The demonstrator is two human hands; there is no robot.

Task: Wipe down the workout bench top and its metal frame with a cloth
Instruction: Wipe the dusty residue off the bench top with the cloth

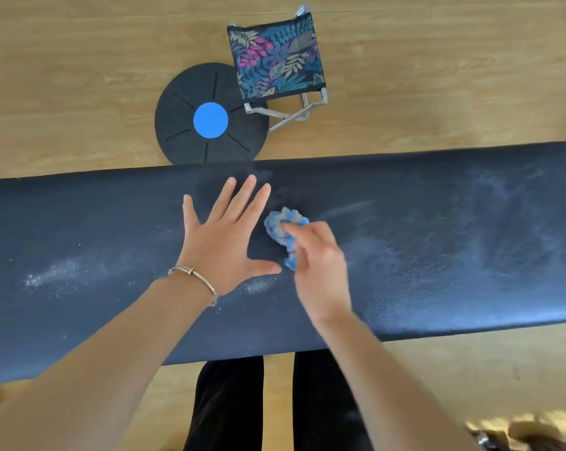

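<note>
The soft, light cloth (283,227), bunched on the dusty padded tabletop (438,255) just beside the flat, spread-fingered left hand (223,236), seems pinched by the blurred right hand (319,271), and is best gripped as a wad.

- The floor (438,76) is pale wood-look planking, its grain running left to right, evenly lit with only soft shadows.
- A round black balance board (177,131) lies flat on it, with a blue disc (210,120) at its centre and narrow slots radiating outward (like spokes).
- Just beside it stands a small folding stool (275,60). Its dark fabric seat is printed with pink, teal and yellow leaves, its metal legs (285,113) are crossed, and one corner overlaps the board's edge in view.
- A blurred pale-and-dark shape (519,431) sits in the lower right corner, perhaps lying on the floor.
</note>
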